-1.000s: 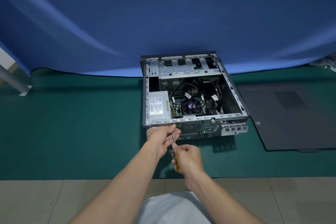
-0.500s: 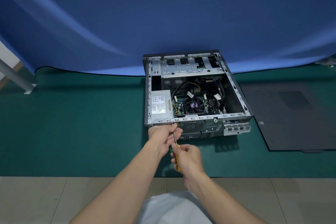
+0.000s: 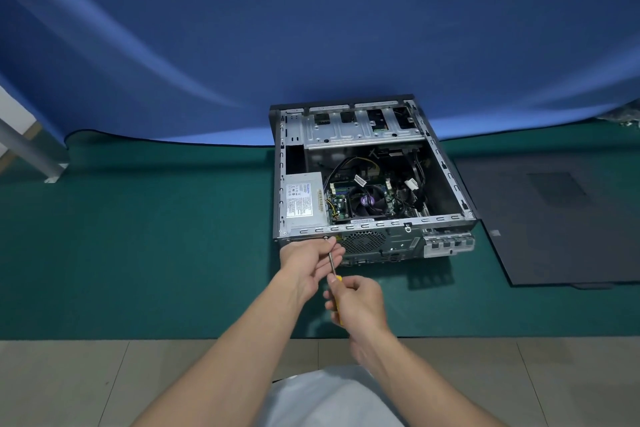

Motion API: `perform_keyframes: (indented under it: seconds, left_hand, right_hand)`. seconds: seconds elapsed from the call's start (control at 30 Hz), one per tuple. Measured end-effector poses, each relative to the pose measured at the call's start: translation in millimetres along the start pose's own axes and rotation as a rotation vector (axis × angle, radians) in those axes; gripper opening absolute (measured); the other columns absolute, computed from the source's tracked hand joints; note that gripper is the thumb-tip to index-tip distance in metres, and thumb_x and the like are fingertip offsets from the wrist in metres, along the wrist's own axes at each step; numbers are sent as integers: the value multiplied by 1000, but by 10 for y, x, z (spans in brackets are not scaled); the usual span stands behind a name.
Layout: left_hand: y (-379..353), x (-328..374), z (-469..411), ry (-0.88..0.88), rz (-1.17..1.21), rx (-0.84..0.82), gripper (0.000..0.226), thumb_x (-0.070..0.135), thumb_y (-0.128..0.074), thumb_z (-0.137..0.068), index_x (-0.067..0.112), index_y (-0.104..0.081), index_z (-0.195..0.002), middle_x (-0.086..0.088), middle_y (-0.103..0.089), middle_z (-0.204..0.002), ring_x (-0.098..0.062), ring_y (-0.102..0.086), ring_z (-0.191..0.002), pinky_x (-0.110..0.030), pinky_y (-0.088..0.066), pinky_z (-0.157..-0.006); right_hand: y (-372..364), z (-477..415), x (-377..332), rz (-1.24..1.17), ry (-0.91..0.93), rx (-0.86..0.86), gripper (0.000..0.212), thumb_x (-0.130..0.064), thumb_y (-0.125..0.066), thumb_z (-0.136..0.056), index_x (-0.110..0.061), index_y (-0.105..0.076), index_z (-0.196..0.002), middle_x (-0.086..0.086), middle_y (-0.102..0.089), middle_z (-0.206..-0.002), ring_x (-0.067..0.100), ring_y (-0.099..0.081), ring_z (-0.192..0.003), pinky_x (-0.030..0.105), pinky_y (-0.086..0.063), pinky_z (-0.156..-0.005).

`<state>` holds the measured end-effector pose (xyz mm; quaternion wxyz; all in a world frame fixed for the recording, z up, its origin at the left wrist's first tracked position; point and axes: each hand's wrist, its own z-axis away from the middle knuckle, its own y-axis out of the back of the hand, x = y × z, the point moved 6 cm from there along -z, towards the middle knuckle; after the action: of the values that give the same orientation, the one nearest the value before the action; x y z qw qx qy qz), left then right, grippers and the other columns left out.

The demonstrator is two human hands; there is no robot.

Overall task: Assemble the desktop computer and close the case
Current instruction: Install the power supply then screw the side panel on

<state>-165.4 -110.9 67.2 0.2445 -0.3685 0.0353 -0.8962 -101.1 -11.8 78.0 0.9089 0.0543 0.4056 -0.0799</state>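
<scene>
An open desktop computer case (image 3: 450, 180) lies on its side on the green mat, with its rear panel facing me. Inside I see the grey power supply (image 3: 304, 199), the motherboard and a black CPU fan (image 3: 367, 199). My right hand (image 3: 360, 302) grips the yellow handle of a screwdriver (image 3: 331, 260). Its tip sits on a screw (image 3: 325, 238) at the upper left of the rear panel. My left hand (image 3: 308, 262) pinches the metal shaft just below the tip. The dark side panel (image 3: 561, 218) lies flat to the right of the case.
The green mat (image 3: 138, 239) covers the floor under the case, and pale tiles (image 3: 69, 381) begin at its near edge. A blue cloth backdrop (image 3: 311, 45) hangs behind the case. A grey metal leg (image 3: 27, 149) stands at the far left.
Both hands stay on the screwdriver at the same screw. The view has shifted slightly, so the case sits a little more to the right.
</scene>
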Motion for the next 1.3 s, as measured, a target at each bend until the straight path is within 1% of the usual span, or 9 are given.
perform_keyframes:
  seconds: [0.2,0.4,0.5,0.63,0.7,0.83,0.93,1.13,1.3]
  left_hand:
    - [-18,14,23,68,-3,-109,11,-2,-57,-95,-10,-64,-96,-21,-73,-81,-26,-74,-69,-27,-59,-54]
    - [-12,27,9,-11,-6,32,3,-8,-65,-87,-10,-64,-85,-19,-71,-66,-22,-72,-58,-24,-56,-49]
    - [0,37,17,-31,-17,46,5,-8,-69,-85,-10,-64,-83,-19,-71,-66,-21,-71,-57,-23,-55,-49]
    - [-26,25,38,91,14,-108,12,-4,-57,-94,-12,-63,-102,-23,-73,-86,-26,-74,-70,-27,-60,-57]
    - [-13,38,30,102,21,-121,12,-6,-53,-95,-12,-61,-102,-23,-73,-84,-26,-74,-69,-27,-59,-56]
    - [0,45,-1,28,-9,-21,3,-10,-61,-89,-12,-63,-88,-21,-71,-70,-23,-72,-59,-24,-56,-50]
    - [12,28,-7,-10,-14,14,7,-8,-69,-84,-12,-65,-87,-21,-72,-71,-23,-72,-60,-23,-56,-51]
    - [-48,-18,18,83,-7,-100,13,-2,-60,-93,-13,-63,-100,-23,-73,-82,-26,-74,-68,-27,-59,-54]
    - [-51,-8,-2,31,-3,-28,6,-6,-63,-89,-12,-64,-91,-21,-71,-70,-24,-72,-59,-25,-58,-51]
  right_hand:
    - [-123,34,40,-480,-312,-284,29,-20,-46,-100,1,-61,-87,7,-57,-61,10,-42,-45,18,-28,-39]
    - [-26,-20,-12,-110,-48,-54,23,-27,-65,-91,-4,-61,-87,5,-61,-67,12,-53,-50,25,-42,-45]
    - [-34,-36,-38,2,22,-11,23,-22,-58,-94,-7,-61,-77,1,-59,-61,9,-50,-48,24,-39,-46]
    - [-110,-11,30,-416,-211,-190,26,-20,-49,-99,-4,-60,-82,2,-54,-59,8,-41,-44,18,-27,-39]
    - [-144,24,42,-517,-294,-258,27,-22,-48,-100,-1,-60,-86,5,-55,-59,9,-42,-43,18,-28,-38]
    - [-41,-14,30,-172,-129,-80,30,-35,-63,-91,-6,-60,-85,5,-61,-65,12,-51,-47,23,-40,-42]
    - [-14,-29,7,48,20,23,26,-30,-60,-93,-9,-60,-78,1,-61,-63,10,-50,-47,26,-43,-48]
    - [-119,-17,70,-386,-257,-183,33,-25,-46,-101,-4,-61,-81,2,-52,-55,9,-40,-42,20,-28,-39]
    - [-39,-18,40,-38,-69,-6,29,-35,-62,-91,-8,-61,-80,2,-58,-61,12,-50,-47,24,-40,-44]
